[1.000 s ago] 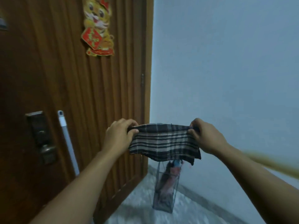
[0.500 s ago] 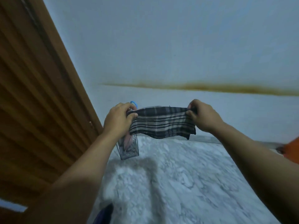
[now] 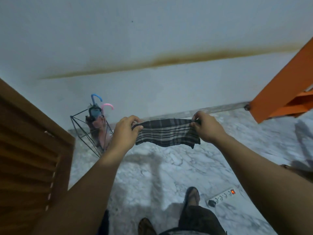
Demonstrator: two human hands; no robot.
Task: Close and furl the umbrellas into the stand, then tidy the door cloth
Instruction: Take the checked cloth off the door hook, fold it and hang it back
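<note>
Door cloth [image 3: 166, 134], one, plaid: stretched level above the marble floor [image 3: 169, 167] just right of frame centre, left hand [image 3: 126, 128] pinching its nine o'clock corner and right hand [image 3: 207, 128] its three o'clock corner, both with curled fingers, apparently to pull it flat for folding or laying down. Umbrellas, two, closed: blue-handled [image 3: 96, 99] and pink-handled [image 3: 107, 106], upright in one wire stand [image 3: 79, 124] at ten o'clock of the cloth, against the wall [image 3: 152, 31]. Also one wooden door [image 3: 30, 150] at eight o'clock and one power strip [image 3: 223, 196] at five.
</note>
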